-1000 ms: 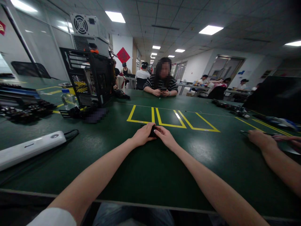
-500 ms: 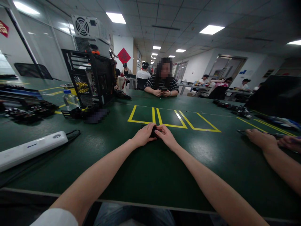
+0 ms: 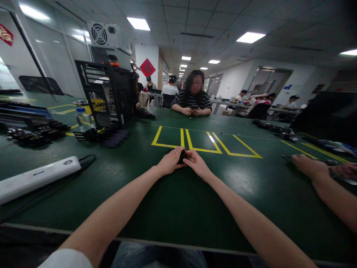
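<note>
A small black block-like object stands between my two hands, just above or on the green table; its exact kind is hidden by my fingers. My left hand is wrapped round its left side, fingers closed. From the right, my right hand pinches at its near right edge with thumb and fingertips. Just beyond both hands lie yellow tape outlines on the tabletop.
At left are a white power strip with a black cable, a bottle and an open computer case. At right, a neighbour's hand holds a thin dark tool. Across the table sits a person holding a phone.
The black object is turned slightly more upright between my hands, and my right fingers have shifted a little along its edge. My arms have hardly moved.
</note>
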Tool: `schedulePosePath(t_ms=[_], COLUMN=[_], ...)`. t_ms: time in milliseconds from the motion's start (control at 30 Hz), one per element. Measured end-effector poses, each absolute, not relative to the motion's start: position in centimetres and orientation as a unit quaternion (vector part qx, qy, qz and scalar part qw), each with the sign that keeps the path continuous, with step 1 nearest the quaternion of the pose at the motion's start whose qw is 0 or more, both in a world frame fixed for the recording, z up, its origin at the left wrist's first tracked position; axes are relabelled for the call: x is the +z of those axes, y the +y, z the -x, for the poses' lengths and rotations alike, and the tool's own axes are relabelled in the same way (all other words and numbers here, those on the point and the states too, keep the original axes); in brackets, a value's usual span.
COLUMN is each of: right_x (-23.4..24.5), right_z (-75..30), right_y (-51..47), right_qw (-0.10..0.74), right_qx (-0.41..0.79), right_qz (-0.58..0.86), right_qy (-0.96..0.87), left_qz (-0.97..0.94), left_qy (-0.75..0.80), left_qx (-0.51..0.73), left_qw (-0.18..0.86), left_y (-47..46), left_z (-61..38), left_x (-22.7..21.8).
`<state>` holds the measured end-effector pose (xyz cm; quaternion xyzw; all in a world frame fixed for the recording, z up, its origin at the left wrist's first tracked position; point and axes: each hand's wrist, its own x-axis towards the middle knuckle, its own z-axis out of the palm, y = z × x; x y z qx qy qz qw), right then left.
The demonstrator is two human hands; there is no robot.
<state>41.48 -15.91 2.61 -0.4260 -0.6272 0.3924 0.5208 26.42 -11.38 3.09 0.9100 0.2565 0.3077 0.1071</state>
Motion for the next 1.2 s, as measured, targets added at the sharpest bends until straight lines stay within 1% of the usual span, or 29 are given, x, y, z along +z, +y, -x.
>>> schedulePosePath(t_ms=[167,400,633,833,1067,1200], right_x=[2.64,2.49,2.72,2.71,2.4,2.42], right_z=[-41.33,-41.69,-41.61,-41.43,-41.6,-41.72], right_y=[-15.77,-15.43,-16.0,-16.16,-15.74,-15.74], right_qw=[0.534,0.513,0.526,0.527,0.512,0.517], right_qx=[0.367,0.391,0.427,0.402,0.383,0.389], right_qz=[0.455,0.483,0.418,0.462,0.478,0.447], right_qy=[-0.611,-0.592,-0.605,-0.589,-0.602,-0.618], left_qz=[-0.91,-0.911,-0.911,-0.913,-0.91,-0.912], left_qy=[0.253,0.253,0.255,0.244,0.246,0.246], left_qx=[0.309,0.308,0.306,0.313,0.321,0.316], left_qw=[0.113,0.105,0.102,0.094,0.094,0.093], left_y=[-11.46,-11.59,-11.61,-11.57,-11.27,-11.15], left_z=[-26.36,-26.31,-26.36,-26.35,-26.48,-26.41], left_x=[3.15,3.35,3.32,3.23,2.77,2.69])
